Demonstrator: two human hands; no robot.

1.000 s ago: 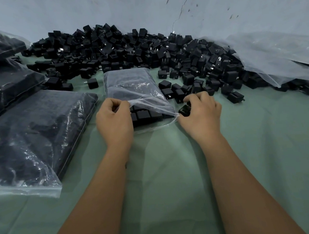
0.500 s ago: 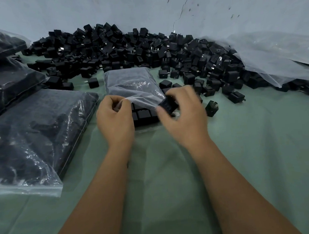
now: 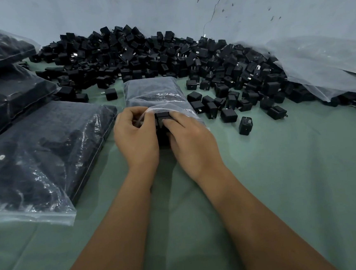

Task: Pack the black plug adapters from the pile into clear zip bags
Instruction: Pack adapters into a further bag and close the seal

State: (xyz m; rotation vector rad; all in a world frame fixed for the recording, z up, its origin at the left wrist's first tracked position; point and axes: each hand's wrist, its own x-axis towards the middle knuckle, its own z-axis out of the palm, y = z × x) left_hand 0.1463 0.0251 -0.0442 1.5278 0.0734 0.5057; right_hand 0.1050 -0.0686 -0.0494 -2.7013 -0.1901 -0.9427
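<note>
Here 2 hands [image 3: 162, 136], 1 zip bag [image 3: 154, 94]

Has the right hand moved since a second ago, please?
Yes. The right hand has shifted left, away from the loose adapter pile, to the mouth of the clear bag beside the left hand.

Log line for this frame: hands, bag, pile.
left hand: holds zip bag mouth open | right hand: pushes plug adapter into bag | pile: large, behind bag | stage: filling
</note>
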